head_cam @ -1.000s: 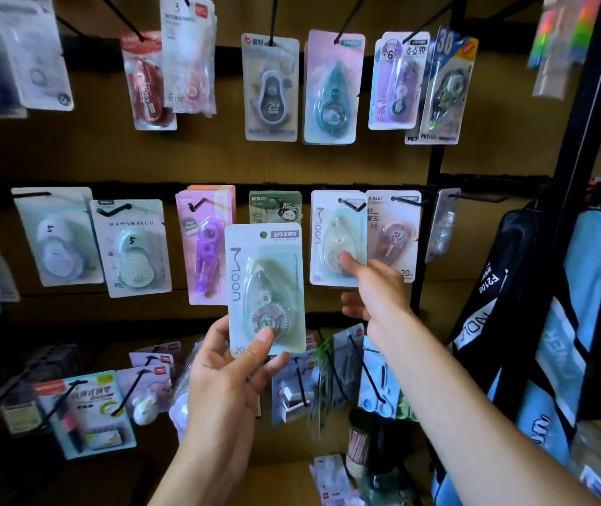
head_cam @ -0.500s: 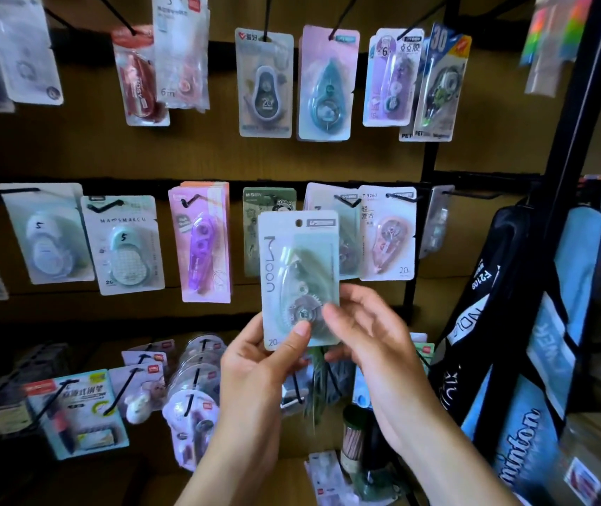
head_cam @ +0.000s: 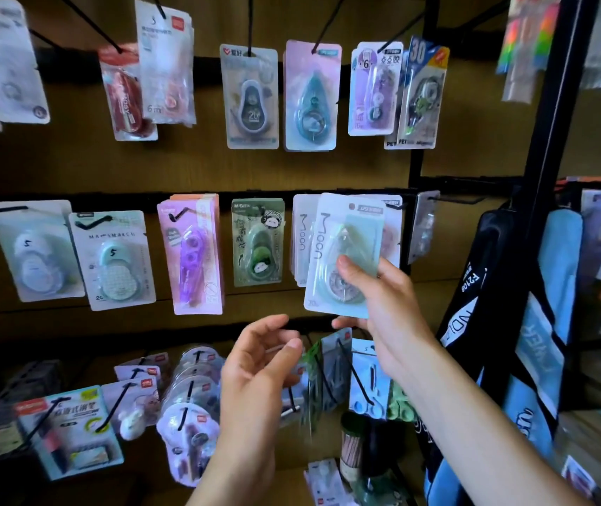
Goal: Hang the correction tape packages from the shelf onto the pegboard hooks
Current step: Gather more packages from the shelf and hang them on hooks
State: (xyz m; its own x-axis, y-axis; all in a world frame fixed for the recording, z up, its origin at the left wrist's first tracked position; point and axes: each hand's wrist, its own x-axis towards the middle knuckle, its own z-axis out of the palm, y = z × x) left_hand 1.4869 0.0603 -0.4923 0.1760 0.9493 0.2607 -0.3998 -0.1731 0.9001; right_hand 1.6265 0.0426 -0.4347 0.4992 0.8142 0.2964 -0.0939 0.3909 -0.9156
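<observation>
While pinched low in the right hand (head_cam: 383, 304), package (head_cam: 343, 257) raised before matching Moon cards (head_cam: 301, 239), top free for the hook; left hand (head_cam: 255, 363) relaxed below, holding nothing.

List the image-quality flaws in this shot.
Head view: wide-angle bending bows the black rack post; the pegboard edges are smeared; the Moon package in the right hand is soft with motion blur; the empty left hand is sharper; lighting is dim and warm.
</observation>
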